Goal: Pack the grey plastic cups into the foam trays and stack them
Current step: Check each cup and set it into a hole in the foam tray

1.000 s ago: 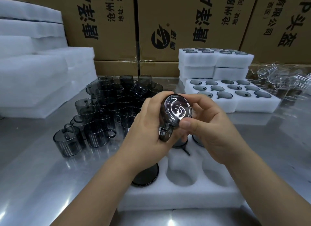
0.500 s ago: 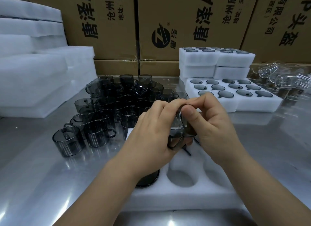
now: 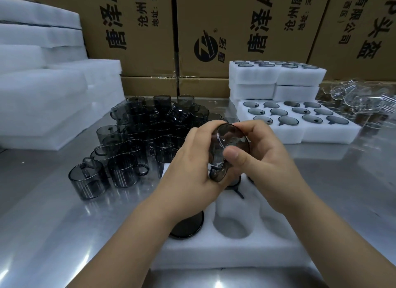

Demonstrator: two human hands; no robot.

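Both hands hold one grey see-through cup (image 3: pixel 229 142) in the air above the near foam tray (image 3: pixel 231 255). My left hand (image 3: pixel 190 169) wraps its side from the left. My right hand (image 3: pixel 265 157) grips it from the right, thumb pressed near the handle, which points down. The tray under my hands has round holes; one at its left holds a cup (image 3: pixel 188 227) with its dark bottom up, others are partly hidden by my arms. A crowd of loose grey cups (image 3: pixel 137 142) stands on the steel table (image 3: pixel 53 234) to the left.
A filled foam tray (image 3: pixel 300 129) lies at the back right, with stacked filled trays (image 3: pixel 276 77) behind it. Blank foam trays (image 3: pixel 42 94) are piled at the left. Clear plastic cups (image 3: pixel 364 103) lie far right. Cardboard boxes (image 3: pixel 235 30) wall the back.
The cup, first held with its bottom facing me, was turned between my hands; now its side and rim show, the handle still low. Both hands stayed over the tray.
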